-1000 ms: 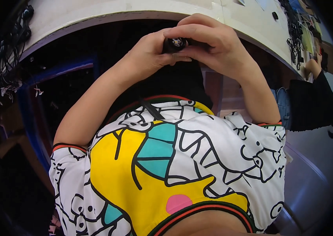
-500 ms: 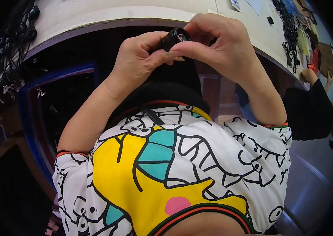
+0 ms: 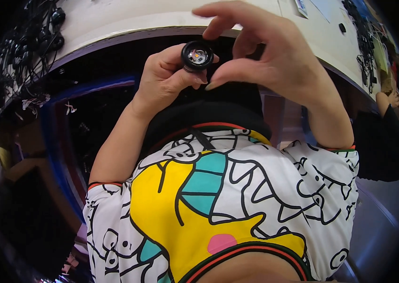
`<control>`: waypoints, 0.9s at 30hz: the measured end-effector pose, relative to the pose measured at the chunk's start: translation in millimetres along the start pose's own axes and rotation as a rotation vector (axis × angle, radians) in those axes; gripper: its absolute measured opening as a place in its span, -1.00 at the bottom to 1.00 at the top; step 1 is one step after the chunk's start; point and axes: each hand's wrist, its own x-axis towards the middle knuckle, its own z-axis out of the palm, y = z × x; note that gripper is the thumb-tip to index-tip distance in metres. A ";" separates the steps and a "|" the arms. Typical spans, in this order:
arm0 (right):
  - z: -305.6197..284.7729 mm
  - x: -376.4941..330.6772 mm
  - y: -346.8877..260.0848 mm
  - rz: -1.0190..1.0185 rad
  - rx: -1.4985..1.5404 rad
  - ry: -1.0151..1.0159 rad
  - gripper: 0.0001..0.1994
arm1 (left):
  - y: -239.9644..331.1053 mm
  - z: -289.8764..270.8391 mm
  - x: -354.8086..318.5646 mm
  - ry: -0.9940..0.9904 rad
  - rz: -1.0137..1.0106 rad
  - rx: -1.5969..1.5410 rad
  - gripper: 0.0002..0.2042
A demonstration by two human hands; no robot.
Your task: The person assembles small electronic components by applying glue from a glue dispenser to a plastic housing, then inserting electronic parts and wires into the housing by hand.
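A small black round housing (image 3: 189, 63) is pinched between the thumb and fingers of my left hand (image 3: 166, 78). Its open end faces up at me, and inside the black rim a clear and silvery part with a small orange spot shows. What lies deeper in it is hidden. My right hand (image 3: 267, 54) is just to the right of the housing, apart from it, with thumb and fingers spread and nothing between them. Both hands are over my lap, in front of the bench edge.
A pale workbench (image 3: 128, 21) runs across the far side. Bundles of black cables (image 3: 32, 45) with white connectors hang at its left end, and more black cables (image 3: 363, 56) lie at the right. A small black piece (image 3: 342, 28) rests on the bench. At the far right is another person's arm (image 3: 384, 101).
My right hand has let go of the housing and opened away to the right. The housing has tipped, so its open end now faces me. The view has shifted slightly.
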 end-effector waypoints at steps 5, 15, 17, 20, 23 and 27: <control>-12.5 0.8 2.6 -0.434 -0.287 0.049 -0.70 | -2.2 -11.8 -0.8 -0.092 -0.001 -0.085 -0.81; -9.5 10.2 13.7 -0.569 -0.339 0.197 -0.74 | 20.0 -9.9 3.1 -0.129 -0.087 0.017 -0.68; -29.9 20.4 16.2 -0.489 -0.309 0.287 -0.73 | 24.3 -11.9 0.8 -0.135 -0.049 -0.050 -0.56; -64.0 60.7 46.3 -0.400 -0.363 0.442 -0.78 | 35.3 -20.4 -2.7 0.004 0.048 -0.032 -0.54; -93.9 100.1 76.6 -0.088 -0.609 0.500 -0.82 | 51.0 -24.1 -4.0 0.156 0.192 -0.156 -0.52; -102.8 133.4 97.2 0.256 -0.898 0.363 -0.82 | 53.1 -40.0 -1.6 0.226 0.233 -0.061 -0.59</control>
